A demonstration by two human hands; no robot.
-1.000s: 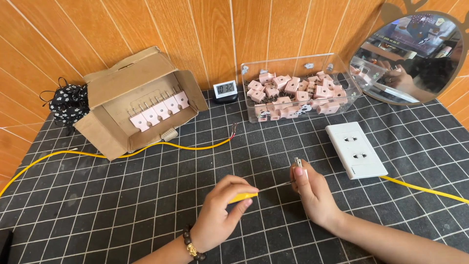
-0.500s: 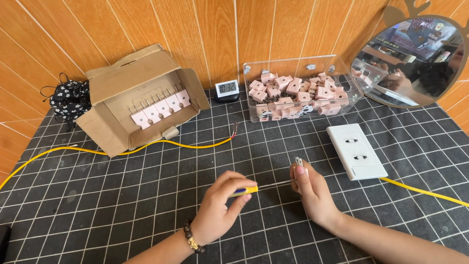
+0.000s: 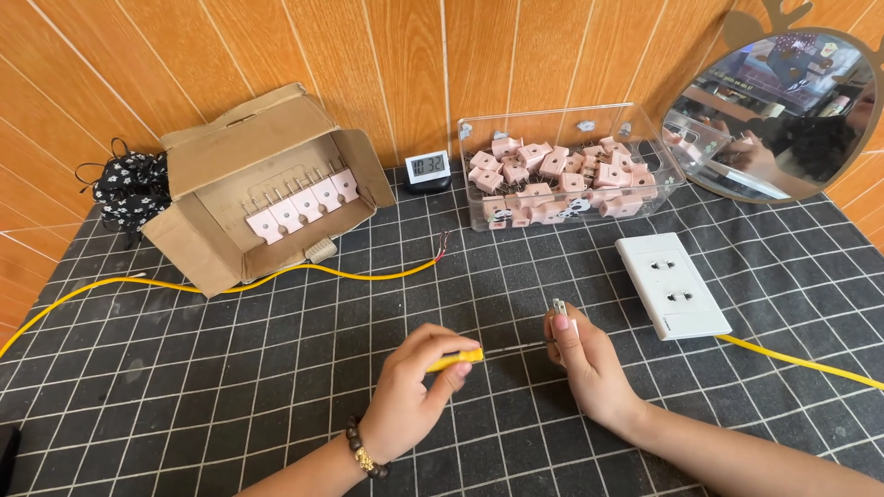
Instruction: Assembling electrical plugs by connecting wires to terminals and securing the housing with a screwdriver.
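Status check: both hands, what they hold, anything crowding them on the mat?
Left hand pinching a yellow tool. Right hand gripping a small pink plug, prongs up. White socket plate just right of it, apart; yellow cable farther back.

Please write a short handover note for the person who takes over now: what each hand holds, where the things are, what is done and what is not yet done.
Left hand: pinches a small yellow tool.
Right hand: holds a small pink plug, prongs up; what joins it to the tool cannot be told.
Things: white socket plate right of the hands; clear bin of pink plugs behind; cardboard box at the left.
Done: a row of plugs stands in the box.
Left: many plugs in the bin; a yellow cable lies loose, bare end unattached.
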